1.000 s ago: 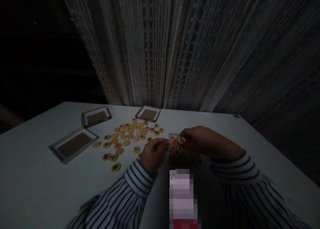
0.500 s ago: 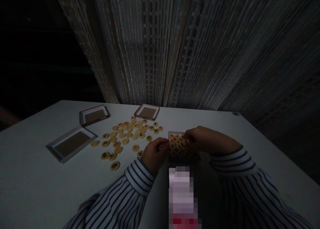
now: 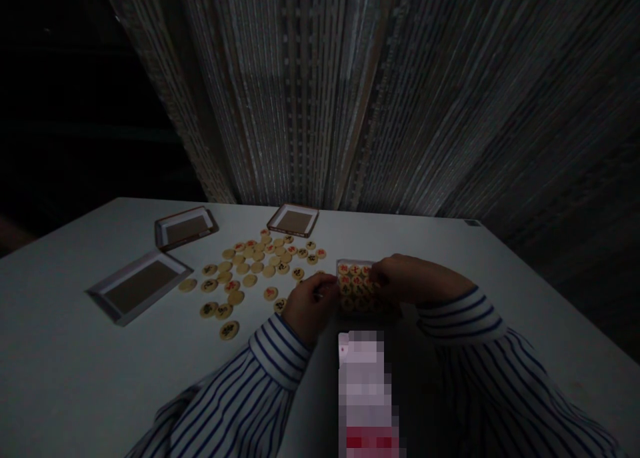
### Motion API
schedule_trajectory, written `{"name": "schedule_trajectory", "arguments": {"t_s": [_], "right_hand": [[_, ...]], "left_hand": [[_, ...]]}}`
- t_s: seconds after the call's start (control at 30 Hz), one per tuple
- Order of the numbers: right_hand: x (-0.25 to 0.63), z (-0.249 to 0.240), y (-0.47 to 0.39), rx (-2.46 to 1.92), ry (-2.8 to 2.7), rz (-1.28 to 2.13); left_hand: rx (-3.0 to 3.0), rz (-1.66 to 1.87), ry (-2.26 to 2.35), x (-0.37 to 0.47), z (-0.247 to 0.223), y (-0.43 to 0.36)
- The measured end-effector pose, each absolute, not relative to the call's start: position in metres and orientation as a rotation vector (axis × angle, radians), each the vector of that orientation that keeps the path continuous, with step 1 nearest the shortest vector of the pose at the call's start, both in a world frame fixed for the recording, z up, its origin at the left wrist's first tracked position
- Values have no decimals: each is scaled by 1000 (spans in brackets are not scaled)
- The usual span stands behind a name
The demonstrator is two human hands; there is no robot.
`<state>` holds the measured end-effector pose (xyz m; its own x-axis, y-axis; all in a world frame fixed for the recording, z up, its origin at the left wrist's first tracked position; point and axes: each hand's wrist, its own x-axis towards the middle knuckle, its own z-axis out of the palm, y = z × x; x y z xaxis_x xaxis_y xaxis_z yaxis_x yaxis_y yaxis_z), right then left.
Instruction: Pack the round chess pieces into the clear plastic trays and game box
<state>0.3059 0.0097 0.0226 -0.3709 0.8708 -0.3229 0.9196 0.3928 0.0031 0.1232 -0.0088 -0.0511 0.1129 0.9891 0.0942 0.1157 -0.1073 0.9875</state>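
A small box (image 3: 349, 263) holds rows of round Chinese chess pieces (image 3: 357, 281), several with red characters facing up. At its left edge is my left hand (image 3: 311, 306), its thumb and fingers closed on the rim. My right hand (image 3: 405, 278) reaches over the box's right side with fingers curled down among the pieces. Whatever is in its fingertips is hidden, and the hand covers the right end of the rows. Loose wooden chess pieces (image 3: 250, 281) lie scattered left of the box, some showing black or red characters, others blank side up.
Three shallow trays or lids stand beyond the loose pieces: one at the near left (image 3: 113, 315), one behind it (image 3: 213, 229), one at the back (image 3: 293, 232). A phone (image 3: 343, 351), mostly pixelated, lies before me on the white table (image 3: 165, 378). String curtains (image 3: 270, 111) hang behind.
The camera view has shifted slightly. My right fingers have moved a little to the right over the box, uncovering more of the top row. My left hand stays by the left edge.
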Motion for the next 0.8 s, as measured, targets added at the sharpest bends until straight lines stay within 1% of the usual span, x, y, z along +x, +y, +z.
{"name": "schedule_trajectory", "arguments": {"t_s": [0.3, 0.8], "right_hand": [[302, 23, 9, 1535, 2397, -267], [305, 19, 12, 1534, 2412, -300]], "left_hand": [[1430, 1147, 1163, 122, -53, -8], [1551, 1045, 1212, 121, -55, -8]]}}
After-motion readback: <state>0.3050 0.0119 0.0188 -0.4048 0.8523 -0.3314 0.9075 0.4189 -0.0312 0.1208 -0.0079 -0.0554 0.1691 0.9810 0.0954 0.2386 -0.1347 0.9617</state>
